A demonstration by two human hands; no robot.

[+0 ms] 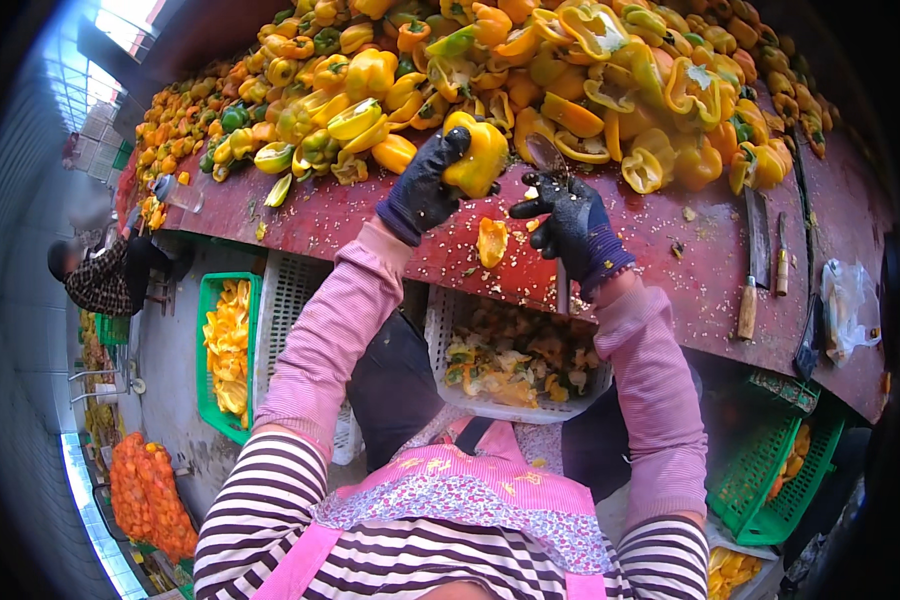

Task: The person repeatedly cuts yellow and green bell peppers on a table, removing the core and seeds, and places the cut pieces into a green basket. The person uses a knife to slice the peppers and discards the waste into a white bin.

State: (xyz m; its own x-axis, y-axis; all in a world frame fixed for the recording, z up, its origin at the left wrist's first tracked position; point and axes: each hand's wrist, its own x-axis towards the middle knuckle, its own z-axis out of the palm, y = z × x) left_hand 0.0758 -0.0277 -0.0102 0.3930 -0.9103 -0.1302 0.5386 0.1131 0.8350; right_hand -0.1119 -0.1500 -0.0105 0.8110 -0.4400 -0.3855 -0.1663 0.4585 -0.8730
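My left hand [425,192], in a dark glove, is closed around a yellow bell pepper [476,156] and holds it above the red table. Just to its right, my gloved right hand [576,228] grips a spoon [544,153]. The spoon's rounded metal bowl points up and away from me, close to the pepper but apart from it. Below and between my hands, a cut piece of orange-yellow pepper [491,242] lies on the table among scattered seeds. Behind both hands rises a big heap of whole and halved peppers [570,85].
A white crate [520,410] of pepper scraps sits at my lap below the table edge. On the right lie a cleaver [757,250], a small knife [782,262] and a plastic bag [848,305]. Green crates [210,390] flank me. Another person [105,275] sits far left.
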